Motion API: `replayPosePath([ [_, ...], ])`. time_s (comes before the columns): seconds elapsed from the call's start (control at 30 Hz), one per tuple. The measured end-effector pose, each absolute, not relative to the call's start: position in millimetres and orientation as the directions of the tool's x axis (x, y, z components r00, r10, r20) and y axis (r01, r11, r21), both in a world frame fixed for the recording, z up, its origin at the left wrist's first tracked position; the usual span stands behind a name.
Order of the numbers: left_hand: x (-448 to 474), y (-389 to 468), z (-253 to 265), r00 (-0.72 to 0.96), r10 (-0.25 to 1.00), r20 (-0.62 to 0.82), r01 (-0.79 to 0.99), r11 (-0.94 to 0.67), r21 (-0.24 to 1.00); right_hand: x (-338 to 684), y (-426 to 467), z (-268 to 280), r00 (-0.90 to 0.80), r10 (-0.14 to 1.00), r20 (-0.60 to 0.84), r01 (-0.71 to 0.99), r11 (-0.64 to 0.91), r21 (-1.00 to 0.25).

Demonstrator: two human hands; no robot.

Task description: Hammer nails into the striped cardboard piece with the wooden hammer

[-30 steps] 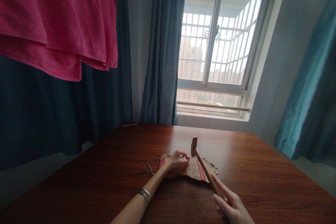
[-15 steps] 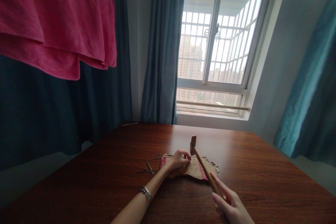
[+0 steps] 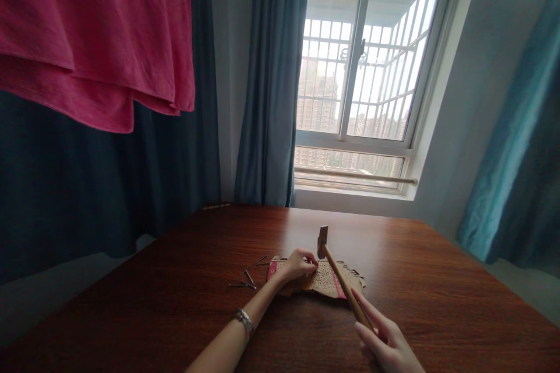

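Note:
My right hand (image 3: pixel 385 338) is wrapped round the wooden handle of a hammer (image 3: pixel 343 285). The hammer's head (image 3: pixel 322 241) is raised just beside the fingertips of my left hand (image 3: pixel 301 265). Those fingers are pinched together around a thin nail, mostly hidden by them, over a torn piece of cardboard (image 3: pixel 326 282). Many small holes dot the cardboard, which has pink-red strips and ragged edges. To the left of my left hand, several loose nails (image 3: pixel 248 277) lie on the table.
The dark brown wooden table (image 3: pixel 196 326) reaches back to the wall below a window (image 3: pixel 354 99). A pink towel (image 3: pixel 96 41) hangs at the upper left. Blue curtains (image 3: pixel 271 81) flank the window.
Almost nothing differs. The hammer and my right hand have shifted very slightly; my left hand stays in its place on the cardboard.

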State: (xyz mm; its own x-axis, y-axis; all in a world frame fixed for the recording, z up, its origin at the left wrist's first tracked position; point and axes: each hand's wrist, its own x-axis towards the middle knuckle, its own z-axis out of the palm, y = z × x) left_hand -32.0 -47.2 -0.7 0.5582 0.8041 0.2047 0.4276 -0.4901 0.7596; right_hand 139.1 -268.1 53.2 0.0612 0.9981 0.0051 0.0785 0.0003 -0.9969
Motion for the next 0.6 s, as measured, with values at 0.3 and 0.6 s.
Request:
replayPosePath([
  [0.3,-32.4,-46.9,-0.2,0.551,0.816,0.173,0.448,-0.464,0.764,140.1,-266.5,49.0,0.014,1.000,0.005,0.042,0.005,-0.999],
  [0.6,-31.0,-47.1,-2.2,0.532,0.829,0.169,0.468,-0.455,0.758,135.7,-267.0,52.2,0.006,0.999,-0.045,0.002,-0.045,-0.999],
])
